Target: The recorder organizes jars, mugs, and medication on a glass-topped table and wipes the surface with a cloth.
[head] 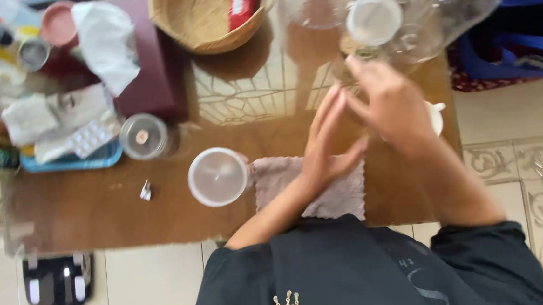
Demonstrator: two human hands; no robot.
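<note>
Over the pinkish cloth (325, 190) at the tabletop's (97, 209) six o'clock edge, the left hand (325, 145) lies open and flat on it, the right hand (392, 106) hovers released, blurred, toward one o'clock, apparently smoothing, next pressing evenly.

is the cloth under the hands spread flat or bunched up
Spread flat: the cloth lies open as a rough square on the table, edges showing, with the left hand resting on it.

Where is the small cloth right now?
In the head view, the beige cloth lies flat on the wooden table near its front edge, under the left hand, with a round white lid just to its left.
</note>
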